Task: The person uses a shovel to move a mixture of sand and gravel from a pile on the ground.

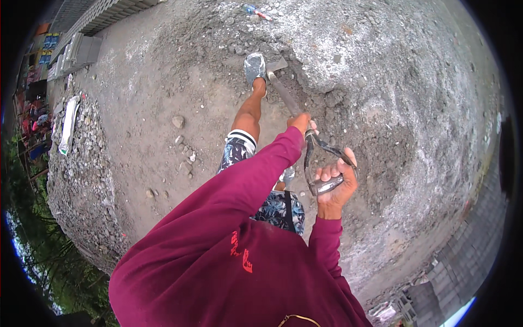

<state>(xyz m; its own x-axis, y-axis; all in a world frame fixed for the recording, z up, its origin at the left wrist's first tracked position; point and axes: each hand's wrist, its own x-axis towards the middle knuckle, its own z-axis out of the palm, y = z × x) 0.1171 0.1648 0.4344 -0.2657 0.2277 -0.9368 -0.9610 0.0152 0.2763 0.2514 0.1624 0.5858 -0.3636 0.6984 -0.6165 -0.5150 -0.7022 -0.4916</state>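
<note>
A shovel (284, 92) slants from my hands up to the ground ahead. My left hand (299, 122) is wrapped round its shaft, just above the point where the handle splits into a fork. My right hand (339, 182) is closed on the crossbar of the D-shaped grip. The shovel's blade (277, 65) meets the edge of a grey gravel pile (348, 49); part of it seems buried in the loose material. Right beside the blade stands my forward foot in a grey and white shoe (254, 66).
Packed dirt with scattered stones (178, 121) spreads to the left. A pale, long flat piece (69, 125) lies on a stony strip there. Stacked grey blocks (79, 52) stand at the far left, and grey paving blocks (463, 267) at the lower right. A colourful wrapper (257, 12) lies ahead.
</note>
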